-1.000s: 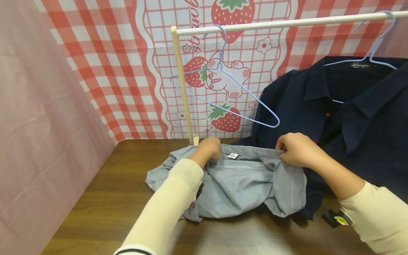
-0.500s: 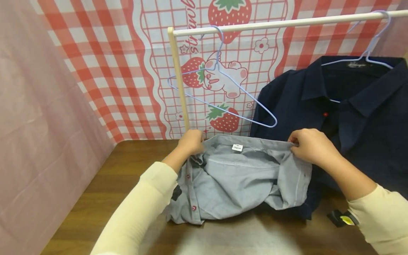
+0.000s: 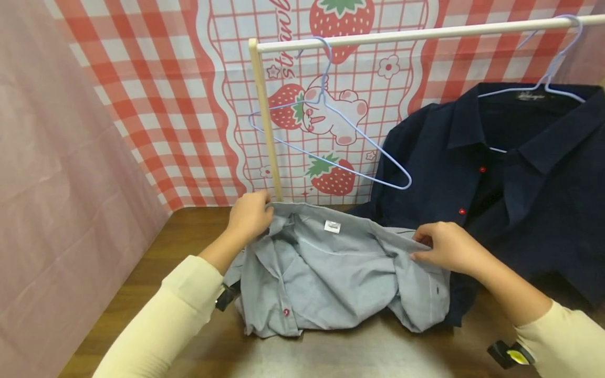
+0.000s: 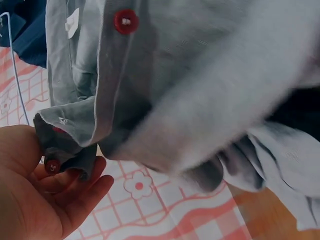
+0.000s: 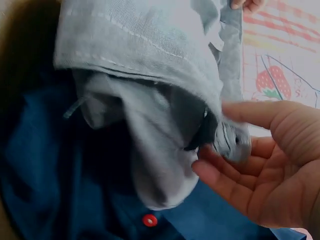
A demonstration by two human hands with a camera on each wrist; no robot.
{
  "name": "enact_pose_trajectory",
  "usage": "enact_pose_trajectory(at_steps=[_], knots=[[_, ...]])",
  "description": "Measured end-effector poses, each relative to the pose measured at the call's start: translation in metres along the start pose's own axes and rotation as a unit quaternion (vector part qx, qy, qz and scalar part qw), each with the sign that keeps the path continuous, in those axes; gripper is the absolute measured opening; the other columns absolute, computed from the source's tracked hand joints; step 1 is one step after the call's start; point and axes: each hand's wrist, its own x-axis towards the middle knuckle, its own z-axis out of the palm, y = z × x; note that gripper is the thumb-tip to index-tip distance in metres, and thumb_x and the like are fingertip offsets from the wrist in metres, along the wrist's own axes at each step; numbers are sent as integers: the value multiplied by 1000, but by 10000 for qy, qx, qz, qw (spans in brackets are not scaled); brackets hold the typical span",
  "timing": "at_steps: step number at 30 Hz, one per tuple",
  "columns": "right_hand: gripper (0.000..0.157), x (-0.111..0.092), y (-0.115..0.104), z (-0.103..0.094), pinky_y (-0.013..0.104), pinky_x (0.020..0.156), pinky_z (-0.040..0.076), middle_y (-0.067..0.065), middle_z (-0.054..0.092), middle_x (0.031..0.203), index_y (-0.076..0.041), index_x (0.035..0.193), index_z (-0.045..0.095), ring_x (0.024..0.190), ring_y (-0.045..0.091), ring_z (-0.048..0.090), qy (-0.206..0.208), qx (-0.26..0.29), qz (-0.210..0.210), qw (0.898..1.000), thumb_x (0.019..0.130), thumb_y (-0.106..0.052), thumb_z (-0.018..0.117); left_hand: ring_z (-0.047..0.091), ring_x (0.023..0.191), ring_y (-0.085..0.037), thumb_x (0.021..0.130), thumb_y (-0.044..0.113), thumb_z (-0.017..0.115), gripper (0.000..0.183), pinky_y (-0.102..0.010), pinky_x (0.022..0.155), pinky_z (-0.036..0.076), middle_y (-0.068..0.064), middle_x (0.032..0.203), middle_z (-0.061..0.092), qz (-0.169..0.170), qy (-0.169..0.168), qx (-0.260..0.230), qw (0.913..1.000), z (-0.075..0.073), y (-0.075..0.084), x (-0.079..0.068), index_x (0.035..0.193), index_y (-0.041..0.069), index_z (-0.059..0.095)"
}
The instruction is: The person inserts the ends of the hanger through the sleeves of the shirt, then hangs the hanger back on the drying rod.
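A grey shirt (image 3: pixel 340 273) with red buttons and a white neck label lies bunched on the wooden table, its collar raised and spread between both hands. The left hand (image 3: pixel 250 215) holds the collar's left end; in the left wrist view the buttoned collar corner (image 4: pixel 65 130) hangs between thumb side and fingers. At the other end, the right hand (image 3: pixel 449 247) has the collar's right side loosely between thumb and fingers. In the right wrist view its thumb touches the cloth and the fingertips (image 5: pixel 205 172) reach under the folded edge.
Above the shirt, a light purple hanger (image 3: pixel 331 105) hangs from a white rail (image 3: pixel 402 35) with a wooden post (image 3: pixel 266 121) at its left. A navy shirt (image 3: pixel 425 157) hangs on another hanger at right, its lower part behind the grey shirt. A strawberry-print cloth (image 3: pixel 198 105) backs the table (image 3: pixel 165 262).
The left hand has moved left along the collar to its end, spreading the collar wider. The right hand first rose outward with the cloth, then came lower and loosened its fingers.
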Motion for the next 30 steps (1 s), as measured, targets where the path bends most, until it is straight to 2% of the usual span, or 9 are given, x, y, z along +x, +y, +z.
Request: enact_pose_trajectory(at_steps=[3,5,9,12,15,19,24,27,30], knots=[[35,-4,-6,6,28,56,41,-8,57,71,-6,88,70,63,9,47,-274,295,21,9992,71,-33,86,61,61,-22,93,11,60,20,-35,52,50,-16,100,71,85,294,8,9995,-2,-10,-5,109,2,68],[36,-7,-10,10,27,55,39,-8,53,70,-8,88,70,63,8,45,-279,423,-12,9987,70,-34,87,56,54,-20,93,11,60,20,-33,49,47,-16,98,72,125,515,20,9986,-3,-15,-7,109,1,68],[22,-9,-19,18,26,54,39,-11,51,67,-14,80,69,61,5,43,203,361,-286,9987,69,-20,87,57,55,-21,94,12,61,18,-35,52,48,-17,97,72,131,921,-61,9956,-10,-22,-9,107,2,68],[19,-9,-22,14,26,53,41,-12,55,68,-15,76,69,60,3,45,702,156,-476,9963,69,-10,86,65,68,-29,93,12,62,16,-44,61,52,-17,98,72,130,1203,-85,9926,-17,-26,-10,104,2,68],[17,-8,-24,1,27,52,42,-7,59,70,-12,78,70,60,6,47,1226,-59,-525,9911,70,-5,83,67,81,-34,93,13,62,16,-49,67,53,-17,99,71,86,1298,-74,9915,-26,-28,-10,103,2,68],[16,-5,-24,-18,28,49,42,0,63,71,-8,80,69,57,10,48,2063,-368,-629,9758,70,1,79,66,86,-34,93,14,64,15,-48,71,52,-17,99,71,154,1312,-124,9912,-37,-29,-13,102,2,69],[17,2,-26,-37,38,50,43,12,66,75,-2,87,67,56,19,52,3006,-857,-848,9461,73,4,74,64,87,-35,89,11,67,14,-49,75,50,-18,93,69,613,1648,-60,9844,-45,-27,-18,96,-1,70],[16,7,-26,-46,43,52,44,17,66,80,3,91,66,58,24,53,3411,-1016,-889,9303,76,6,71,63,88,-35,88,9,68,12,-48,76,50,-18,92,69,928,1829,-37,9787,-47,-24,-21,93,-3,69],[14,11,-24,-50,45,53,43,18,65,80,4,91,64,59,26,53,3560,-1049,-830,9249,78,6,69,64,80,-32,89,8,68,10,-46,72,52,-17,89,69,1106,1783,-119,9777,-46,-21,-25,93,-2,67]])
